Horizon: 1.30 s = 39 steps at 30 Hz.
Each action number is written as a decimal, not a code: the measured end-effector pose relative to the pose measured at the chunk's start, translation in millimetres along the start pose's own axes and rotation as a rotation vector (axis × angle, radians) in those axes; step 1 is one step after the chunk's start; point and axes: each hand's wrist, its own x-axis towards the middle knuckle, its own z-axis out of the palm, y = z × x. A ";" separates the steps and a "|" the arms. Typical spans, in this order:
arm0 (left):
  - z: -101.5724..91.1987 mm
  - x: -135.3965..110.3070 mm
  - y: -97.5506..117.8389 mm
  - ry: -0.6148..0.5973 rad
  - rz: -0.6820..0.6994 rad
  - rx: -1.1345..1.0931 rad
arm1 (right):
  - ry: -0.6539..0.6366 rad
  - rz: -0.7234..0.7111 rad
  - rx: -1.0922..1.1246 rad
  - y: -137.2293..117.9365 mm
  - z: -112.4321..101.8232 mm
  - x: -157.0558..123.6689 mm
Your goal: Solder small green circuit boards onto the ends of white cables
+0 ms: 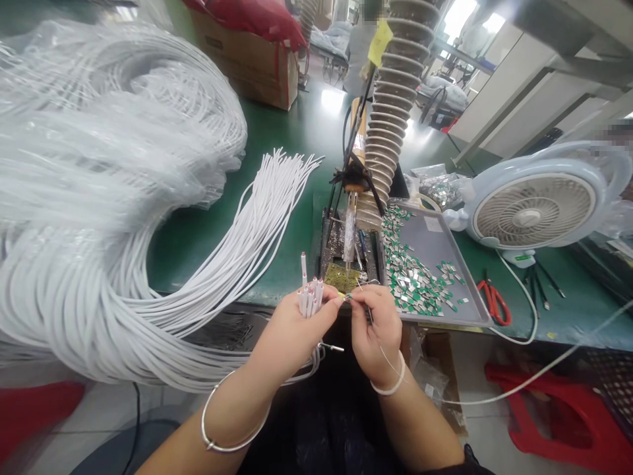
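My left hand (289, 333) is closed around a bundle of white cables (310, 300), whose reddish cut ends stick up above the fist. Between its thumb and forefinger sits a cable end with a bit of yellow showing. My right hand (378, 326) is closed, its fingertips meeting the left ones at a tiny green part (348, 297). A thin solder wire (388, 356) runs through the right hand. Just above the fingertips, a soldering iron (350, 227) points down on a stand over a yellowish sponge (336, 276). Fingers partly hide the joint.
A grey tray (457, 247) holds many small green-and-silver connectors (418, 284). Long white cables (222, 257) and a plastic-wrapped coil (123, 152) cover the left side. A ribbed hose (395, 99) hangs behind the iron. Red-handled pliers (494, 303) and a fan (537, 204) are at right.
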 end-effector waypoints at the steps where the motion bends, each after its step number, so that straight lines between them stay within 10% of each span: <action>1: -0.3 0.2 0.6 -0.013 0.007 0.003 | -0.001 -0.013 0.014 0.3 0.0 0.0; 39: 1.7 7.3 18.1 0.057 0.132 0.086 | 0.045 -0.008 0.194 -2.0 0.1 6.0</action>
